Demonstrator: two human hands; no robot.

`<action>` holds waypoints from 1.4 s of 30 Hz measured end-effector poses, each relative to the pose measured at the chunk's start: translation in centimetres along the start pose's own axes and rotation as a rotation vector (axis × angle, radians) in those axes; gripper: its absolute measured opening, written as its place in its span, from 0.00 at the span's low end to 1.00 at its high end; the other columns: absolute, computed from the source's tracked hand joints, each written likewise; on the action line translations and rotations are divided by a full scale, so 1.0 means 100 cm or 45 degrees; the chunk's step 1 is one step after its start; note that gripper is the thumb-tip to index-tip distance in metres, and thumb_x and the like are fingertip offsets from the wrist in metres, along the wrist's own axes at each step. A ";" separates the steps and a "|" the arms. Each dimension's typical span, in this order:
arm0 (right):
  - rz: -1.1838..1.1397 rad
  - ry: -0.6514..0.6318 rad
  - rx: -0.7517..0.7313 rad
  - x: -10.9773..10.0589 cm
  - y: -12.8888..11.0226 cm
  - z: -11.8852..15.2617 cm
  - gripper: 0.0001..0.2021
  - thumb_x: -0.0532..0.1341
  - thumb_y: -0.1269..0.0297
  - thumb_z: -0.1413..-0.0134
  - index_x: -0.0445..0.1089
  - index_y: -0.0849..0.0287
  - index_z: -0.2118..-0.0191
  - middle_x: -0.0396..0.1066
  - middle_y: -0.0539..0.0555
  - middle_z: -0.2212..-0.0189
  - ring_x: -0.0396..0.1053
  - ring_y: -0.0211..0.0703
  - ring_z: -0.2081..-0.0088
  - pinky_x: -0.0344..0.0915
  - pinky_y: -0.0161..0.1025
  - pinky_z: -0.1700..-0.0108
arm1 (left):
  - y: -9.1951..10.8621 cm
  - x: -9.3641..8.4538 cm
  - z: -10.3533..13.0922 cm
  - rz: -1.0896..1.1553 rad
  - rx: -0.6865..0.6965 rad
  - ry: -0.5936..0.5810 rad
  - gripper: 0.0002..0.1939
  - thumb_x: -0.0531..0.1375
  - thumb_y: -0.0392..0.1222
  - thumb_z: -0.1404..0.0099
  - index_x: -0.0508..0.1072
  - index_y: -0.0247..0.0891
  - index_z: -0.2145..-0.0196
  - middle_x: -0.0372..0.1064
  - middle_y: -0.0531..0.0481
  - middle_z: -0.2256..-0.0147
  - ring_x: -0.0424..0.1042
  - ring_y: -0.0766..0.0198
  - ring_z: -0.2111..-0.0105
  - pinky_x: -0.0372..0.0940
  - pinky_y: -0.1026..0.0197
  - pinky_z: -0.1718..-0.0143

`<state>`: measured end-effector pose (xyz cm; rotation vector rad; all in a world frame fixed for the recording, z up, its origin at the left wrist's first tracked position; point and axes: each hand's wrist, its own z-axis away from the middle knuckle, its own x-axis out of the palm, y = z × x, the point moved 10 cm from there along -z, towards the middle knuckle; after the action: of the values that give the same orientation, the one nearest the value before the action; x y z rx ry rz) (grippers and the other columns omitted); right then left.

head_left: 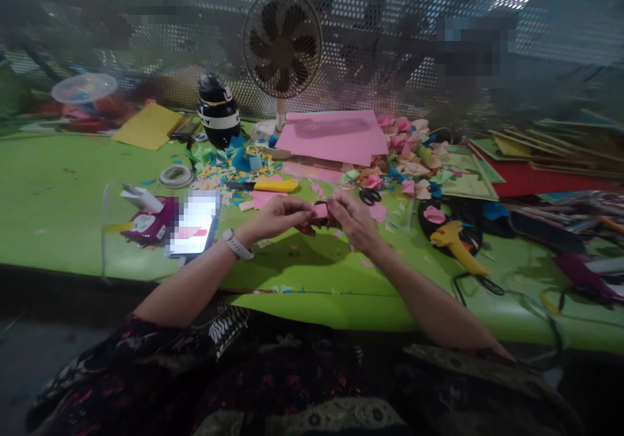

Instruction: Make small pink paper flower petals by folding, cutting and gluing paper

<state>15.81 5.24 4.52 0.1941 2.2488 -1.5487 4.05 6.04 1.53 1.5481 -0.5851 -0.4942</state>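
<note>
Two hands met above the green table [73,195]: left hand [283,217] and right hand [351,220] pinched a small pink paper piece [319,211], seemingly to steady it, though blur obscured their fingertips. Scissors [370,196] lay near, within easy reach.

Head-worn view looks forward and down at both hands [312,218], close.

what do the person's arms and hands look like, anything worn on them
The left hand and right hand wear no gloves. A white watch-like band circles the left wrist; the right wrist shows none. The left sleeve is dark with a reddish-pink pattern and leaves the forearm uncovered. Rings, if any, are too small to tell.
</note>
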 end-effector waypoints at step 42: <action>0.299 -0.165 -0.234 0.012 -0.020 0.003 0.13 0.54 0.61 0.37 0.64 0.58 0.73 0.63 0.47 0.79 0.59 0.35 0.76 0.56 0.35 0.70 | -0.007 -0.001 -0.001 -0.003 -0.099 0.004 0.18 0.67 0.52 0.39 0.74 0.33 0.63 0.78 0.45 0.66 0.77 0.66 0.70 0.74 0.64 0.70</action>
<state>14.08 4.04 5.67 0.2846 2.1639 -1.1940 4.13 6.18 0.79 1.4760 -0.5554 -0.5105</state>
